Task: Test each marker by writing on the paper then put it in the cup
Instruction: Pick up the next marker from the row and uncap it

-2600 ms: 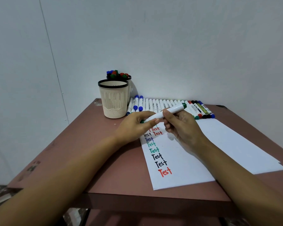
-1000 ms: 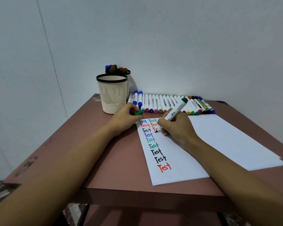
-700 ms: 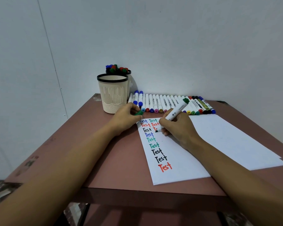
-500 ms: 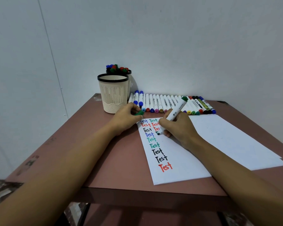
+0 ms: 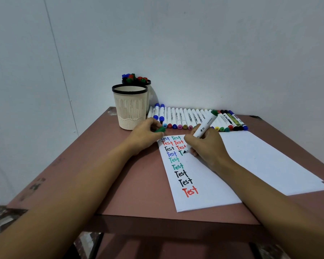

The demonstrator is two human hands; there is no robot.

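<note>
My right hand grips a white marker with a green end, its dark tip on the white paper beside the fourth row of "Test" words. A green letter "T" shows at the tip. My left hand rests at the paper's top left corner and pinches the marker's green cap. A cream cup with a black rim stands behind my left hand. A second cup behind it holds several capped markers. A row of several markers lies along the wall.
The brown table sits in a corner, with walls behind and to the left. More white sheets spread to the right, reaching the table's right side. The table's front edge is close to me.
The cap came off the green marker and stayed in my left hand. My right hand brought the tip down onto the paper and has drawn a green "T" in the fourth row.
</note>
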